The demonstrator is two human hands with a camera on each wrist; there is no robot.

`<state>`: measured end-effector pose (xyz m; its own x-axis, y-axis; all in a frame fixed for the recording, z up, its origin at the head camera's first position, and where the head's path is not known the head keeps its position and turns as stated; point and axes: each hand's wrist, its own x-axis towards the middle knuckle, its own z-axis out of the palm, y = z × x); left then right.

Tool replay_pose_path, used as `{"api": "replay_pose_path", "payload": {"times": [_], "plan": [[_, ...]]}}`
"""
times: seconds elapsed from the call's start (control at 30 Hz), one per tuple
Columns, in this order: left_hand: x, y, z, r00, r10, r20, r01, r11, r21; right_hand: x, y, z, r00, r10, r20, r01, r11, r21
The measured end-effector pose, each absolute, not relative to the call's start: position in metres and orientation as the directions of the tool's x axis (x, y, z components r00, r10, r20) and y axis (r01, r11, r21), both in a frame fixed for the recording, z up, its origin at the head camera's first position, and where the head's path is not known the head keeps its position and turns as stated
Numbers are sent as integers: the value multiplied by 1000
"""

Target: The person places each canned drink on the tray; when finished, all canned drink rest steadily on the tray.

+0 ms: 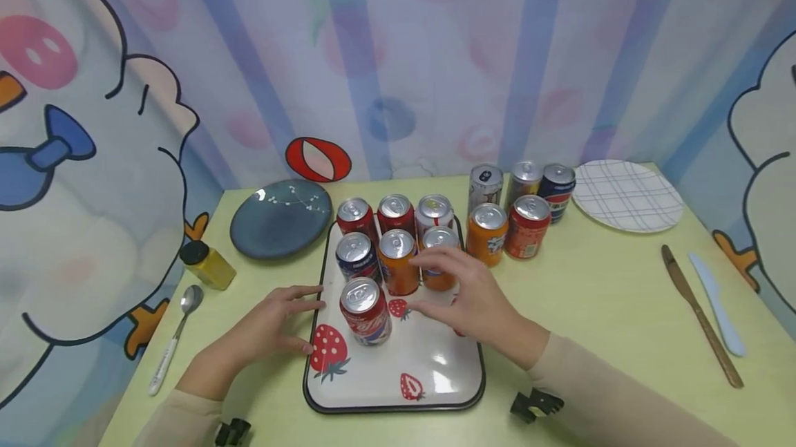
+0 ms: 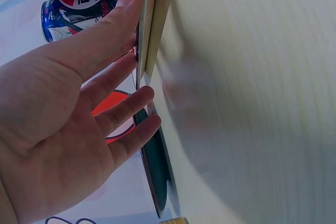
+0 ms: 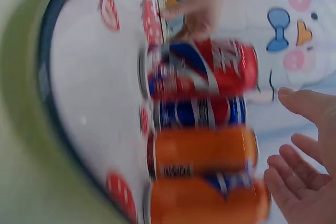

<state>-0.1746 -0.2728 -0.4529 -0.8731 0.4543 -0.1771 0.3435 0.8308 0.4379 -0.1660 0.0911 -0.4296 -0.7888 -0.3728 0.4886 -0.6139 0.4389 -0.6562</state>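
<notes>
On the far left of the bench (image 1: 609,295) lies a spoon (image 1: 173,347), and just beyond it a yellow bottle (image 1: 211,268) with black cap; what the bottle contains, I cannot tell. More to the right and far is a dark blue plate (image 1: 282,219), bearing nothing.

The left hand (image 1: 273,322) is at the left rim of the white tray (image 1: 373,379). Its grip is wide, with the fingers spread.

The tray contains seven upright cans. In the far row are two dark red cans (image 1: 396,215) and a white can (image 1: 434,214). In the middle row are, from left, a blue can (image 1: 358,260) and two orange cans (image 1: 399,268). Nearest, and left of the tray's middle, stands the red can (image 1: 367,320).

The right hand (image 1: 463,288) is over the right side of the tray, beside the right orange can; whether it touches, I cannot tell. Its grip is wide, holding nothing.

To the right of the tray, five other cans (image 1: 487,236) stand close together on the bench. Further right lie a checked white plate (image 1: 628,197), also without load, a brown knife (image 1: 704,319) and a pale blue knife (image 1: 718,305).
</notes>
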Motion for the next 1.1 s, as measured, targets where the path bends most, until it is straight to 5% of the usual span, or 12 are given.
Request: {"api": "replay_pose_path", "payload": {"times": [0.33, 0.63, 1.1], "plan": [[-178, -270, -453, -872, 456, -180, 335, 823, 460, -188, 183, -428, -807, -158, 570, -545, 573, -612], [-179, -273, -452, -877, 441, -190, 322, 834, 449, -214, 235, -438, -861, 93, 500, -381, 534, -755], [-176, -271, -451, -881, 419, -220, 284, 840, 462, -241, 244, -455, -934, 38, 355, -264, 597, -758]]}}
